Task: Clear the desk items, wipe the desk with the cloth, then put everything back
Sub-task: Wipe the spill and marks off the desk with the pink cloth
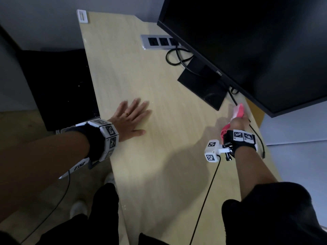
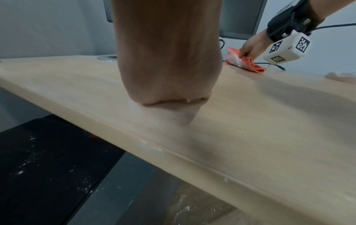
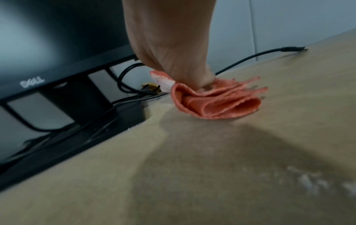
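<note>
Hands: left hand (image 1: 131,117) flat on worktop (image 1: 159,138), fingers spread; right hand (image 1: 238,122) bunching cloth (image 3: 215,105) against worktop, fingers hidden in folds. Monitor (image 1: 256,41): dark, cut off at frame edge, base beside cloth. Socket strip (image 1: 159,42): partly hidden behind monitor. Cable (image 3: 250,58): loose end near worktop edge.

Grey walls (image 1: 44,23); dim light; brownish floor (image 1: 21,124); black cabinet (image 1: 58,85) beside desk; white wall socket (image 1: 82,16).
</note>
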The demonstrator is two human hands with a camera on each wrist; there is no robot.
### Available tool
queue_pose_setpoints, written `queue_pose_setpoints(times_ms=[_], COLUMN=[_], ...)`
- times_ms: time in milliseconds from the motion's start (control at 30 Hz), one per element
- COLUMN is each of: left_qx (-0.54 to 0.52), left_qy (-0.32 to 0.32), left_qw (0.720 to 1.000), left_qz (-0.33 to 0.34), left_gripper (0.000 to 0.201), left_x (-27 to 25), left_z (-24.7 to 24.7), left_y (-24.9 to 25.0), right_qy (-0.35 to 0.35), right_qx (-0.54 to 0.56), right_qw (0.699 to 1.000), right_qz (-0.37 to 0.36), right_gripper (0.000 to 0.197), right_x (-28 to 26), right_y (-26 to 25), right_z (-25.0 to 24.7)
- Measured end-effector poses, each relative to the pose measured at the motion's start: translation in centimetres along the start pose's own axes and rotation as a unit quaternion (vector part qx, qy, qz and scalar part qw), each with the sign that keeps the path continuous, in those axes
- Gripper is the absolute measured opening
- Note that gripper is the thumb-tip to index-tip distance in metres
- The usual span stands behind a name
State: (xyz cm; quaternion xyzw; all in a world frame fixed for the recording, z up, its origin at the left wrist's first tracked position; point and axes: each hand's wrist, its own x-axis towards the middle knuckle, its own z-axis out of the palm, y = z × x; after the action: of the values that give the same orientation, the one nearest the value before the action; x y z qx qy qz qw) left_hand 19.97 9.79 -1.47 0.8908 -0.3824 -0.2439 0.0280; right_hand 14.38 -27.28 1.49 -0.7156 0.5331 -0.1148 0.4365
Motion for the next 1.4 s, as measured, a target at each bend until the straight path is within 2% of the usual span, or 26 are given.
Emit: queue_pose_setpoints(times_ms=[100, 167, 200, 267, 333, 400, 500, 533, 600, 667, 800, 1033, 1233, 1400], left_qx=[0.004, -0.004, -0.005, -0.003, -0.001, -0.003, -0.005, -0.004, 0.003, 0.014, 0.030, 0.089, 0.125, 0.147], left_qy=[-0.034, -0.048, -0.047, -0.046, -0.050, -0.057, -0.063, -0.066, -0.076, -0.089, -0.078, -0.056, -0.049, -0.046], left_qw=[0.999, 0.999, 0.999, 0.999, 0.999, 0.998, 0.998, 0.998, 0.997, 0.996, 0.996, 0.994, 0.990, 0.987], left_qz=[0.001, 0.001, 0.002, 0.003, 0.003, 0.004, -0.001, -0.004, -0.013, -0.020, -0.027, -0.001, 0.028, 0.037], left_gripper=[0.080, 0.076, 0.075, 0.075, 0.075, 0.074, 0.074, 0.074, 0.074, 0.075, 0.077, 0.070, 0.073, 0.072], left_x=[0.3, 0.2, 0.2, 0.3, 0.2, 0.0, -0.1, -0.1, 0.0, 0.1, -0.1, -2.5, -5.8, -8.1], left_z=[0.2, -0.1, -0.3, -0.3, -0.4, -0.5, -0.7, -0.8, -1.2, -1.5, -2.0, -0.7, 1.4, 1.5], left_y=[0.1, 0.1, 0.1, 0.2, 0.3, 0.3, 0.3, 0.4, 0.6, 0.8, 0.8, 2.7, 3.9, 4.6], right_qy=[0.016, 0.014, 0.010, 0.000, -0.006, -0.048, -0.103, -0.108, -0.113, -0.118, -0.092, -0.093, -0.113, -0.178], right_qx=[-0.007, -0.027, -0.049, -0.114, -0.119, -0.107, -0.061, -0.034, -0.002, -0.019, -0.101, -0.102, -0.043, -0.029], right_qw=[1.000, 0.999, 0.998, 0.990, 0.990, 0.987, 0.981, 0.982, 0.980, 0.975, 0.954, 0.931, 0.934, 0.944], right_qz=[-0.015, -0.022, -0.047, -0.079, -0.082, -0.112, -0.150, -0.154, -0.161, -0.189, -0.268, -0.337, -0.336, -0.276], right_gripper=[0.049, 0.037, 0.033, 0.035, 0.037, 0.035, 0.050, 0.049, 0.040, 0.035, 0.035, 0.039, 0.040, 0.038], right_x=[-0.4, -0.5, 0.2, 2.6, 3.3, 1.3, -1.6, -2.0, -3.2, -4.7, -7.6, -12.6, -19.8, -25.2], right_y=[0.0, -0.1, 0.2, 1.6, 2.5, 2.5, 2.4, 2.8, 2.9, 3.1, 5.1, 9.5, 12.1, 14.0], right_z=[2.3, 3.0, 3.3, 3.5, 2.9, 2.0, 0.5, 0.1, -0.3, -0.5, -0.4, 0.7, 1.3, 0.7])
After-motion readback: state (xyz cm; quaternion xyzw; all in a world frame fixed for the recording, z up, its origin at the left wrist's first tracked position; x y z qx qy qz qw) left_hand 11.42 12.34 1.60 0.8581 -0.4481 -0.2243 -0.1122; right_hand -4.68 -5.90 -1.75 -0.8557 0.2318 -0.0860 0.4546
